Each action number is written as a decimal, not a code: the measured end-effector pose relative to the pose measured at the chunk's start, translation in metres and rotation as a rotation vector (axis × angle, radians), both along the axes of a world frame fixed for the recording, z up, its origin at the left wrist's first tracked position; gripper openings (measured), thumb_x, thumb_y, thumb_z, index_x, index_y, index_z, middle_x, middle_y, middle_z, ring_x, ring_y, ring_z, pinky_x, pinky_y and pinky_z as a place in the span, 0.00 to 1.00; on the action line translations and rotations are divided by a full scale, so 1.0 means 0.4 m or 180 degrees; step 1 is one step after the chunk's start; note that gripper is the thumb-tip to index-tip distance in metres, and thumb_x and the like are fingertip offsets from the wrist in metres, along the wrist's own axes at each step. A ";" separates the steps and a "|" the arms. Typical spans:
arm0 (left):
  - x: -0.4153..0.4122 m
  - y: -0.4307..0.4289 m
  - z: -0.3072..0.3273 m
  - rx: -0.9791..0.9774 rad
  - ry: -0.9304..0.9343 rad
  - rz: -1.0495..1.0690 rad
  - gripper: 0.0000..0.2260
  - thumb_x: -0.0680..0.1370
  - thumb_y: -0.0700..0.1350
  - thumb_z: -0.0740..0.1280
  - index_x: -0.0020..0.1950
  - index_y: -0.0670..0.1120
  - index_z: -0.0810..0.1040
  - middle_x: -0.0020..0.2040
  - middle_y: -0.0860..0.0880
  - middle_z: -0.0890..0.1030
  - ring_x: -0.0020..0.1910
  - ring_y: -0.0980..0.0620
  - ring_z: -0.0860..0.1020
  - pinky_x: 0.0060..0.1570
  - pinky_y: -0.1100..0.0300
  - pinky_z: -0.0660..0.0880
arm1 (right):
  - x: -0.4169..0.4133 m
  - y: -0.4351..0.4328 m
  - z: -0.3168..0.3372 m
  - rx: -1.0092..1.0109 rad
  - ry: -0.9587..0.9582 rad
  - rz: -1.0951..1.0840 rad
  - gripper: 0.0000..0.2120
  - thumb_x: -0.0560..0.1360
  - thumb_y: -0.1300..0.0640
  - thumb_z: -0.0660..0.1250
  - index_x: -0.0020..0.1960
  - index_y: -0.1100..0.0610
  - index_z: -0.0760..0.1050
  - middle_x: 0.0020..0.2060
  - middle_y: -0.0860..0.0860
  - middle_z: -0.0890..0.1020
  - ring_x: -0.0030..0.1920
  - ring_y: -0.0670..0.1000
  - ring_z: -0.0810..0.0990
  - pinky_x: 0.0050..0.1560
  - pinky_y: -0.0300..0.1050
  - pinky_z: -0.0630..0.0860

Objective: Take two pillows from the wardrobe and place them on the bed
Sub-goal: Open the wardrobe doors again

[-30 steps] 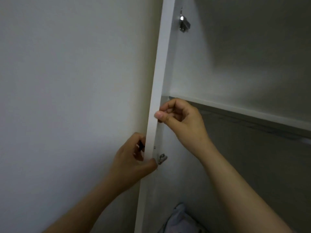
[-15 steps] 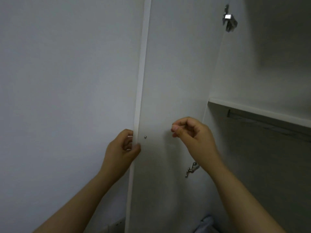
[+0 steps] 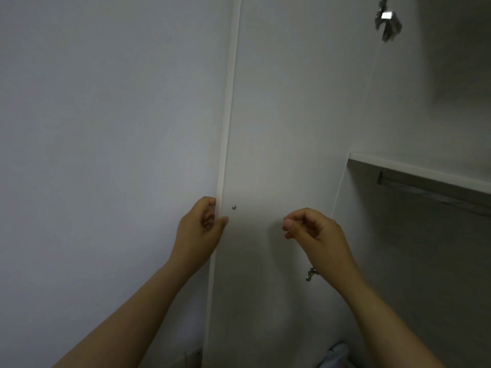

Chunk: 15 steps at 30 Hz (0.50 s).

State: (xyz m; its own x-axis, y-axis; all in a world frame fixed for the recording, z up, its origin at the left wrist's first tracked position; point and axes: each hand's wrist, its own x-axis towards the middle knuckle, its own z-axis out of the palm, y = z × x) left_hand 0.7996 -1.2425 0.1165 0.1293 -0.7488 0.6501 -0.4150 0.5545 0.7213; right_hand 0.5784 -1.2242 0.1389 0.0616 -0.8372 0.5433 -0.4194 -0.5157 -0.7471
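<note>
Door swung wider, left hand gripping edge, wardrobe open

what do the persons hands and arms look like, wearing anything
Both arms are bare as far as the frame shows: no sleeves, gloves, watch or bracelets. The left hand and right hand show no rings on the visible fingers. Nails look short and unpainted. The dim light hides finer detail.

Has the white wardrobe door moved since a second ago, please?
Yes. The white wardrobe door has swung further open: its edge now stands far to the left of the fixed white shelf, with the left hand gripping it.
</note>
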 end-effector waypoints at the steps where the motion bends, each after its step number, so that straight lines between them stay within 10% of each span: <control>1: 0.001 -0.003 0.001 -0.0004 -0.0021 0.0034 0.07 0.74 0.36 0.67 0.50 0.44 0.75 0.36 0.59 0.79 0.34 0.68 0.77 0.35 0.77 0.68 | -0.002 0.002 -0.002 0.0006 0.0000 -0.0014 0.02 0.74 0.55 0.68 0.43 0.53 0.79 0.36 0.51 0.83 0.40 0.48 0.83 0.47 0.46 0.79; 8: 0.014 -0.027 -0.014 0.0157 -0.0133 0.0382 0.07 0.74 0.42 0.69 0.49 0.48 0.75 0.40 0.47 0.81 0.38 0.49 0.79 0.38 0.65 0.73 | -0.040 0.024 -0.016 0.0037 -0.0097 -0.0064 0.02 0.74 0.56 0.68 0.43 0.53 0.79 0.37 0.51 0.83 0.40 0.48 0.83 0.47 0.46 0.79; 15: 0.015 0.032 -0.043 0.0350 -0.0092 0.0760 0.08 0.73 0.45 0.70 0.50 0.47 0.75 0.45 0.50 0.79 0.40 0.57 0.77 0.36 0.71 0.69 | -0.080 0.056 -0.038 0.0013 -0.0184 -0.0099 0.03 0.74 0.56 0.68 0.42 0.53 0.79 0.36 0.51 0.83 0.40 0.48 0.83 0.42 0.39 0.77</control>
State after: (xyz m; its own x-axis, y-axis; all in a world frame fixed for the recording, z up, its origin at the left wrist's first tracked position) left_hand 0.8054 -1.2298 0.0993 0.2934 -0.7656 0.5725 -0.5459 0.3574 0.7578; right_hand 0.5465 -1.2020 0.1235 0.0042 -0.8404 0.5420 -0.3913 -0.5001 -0.7725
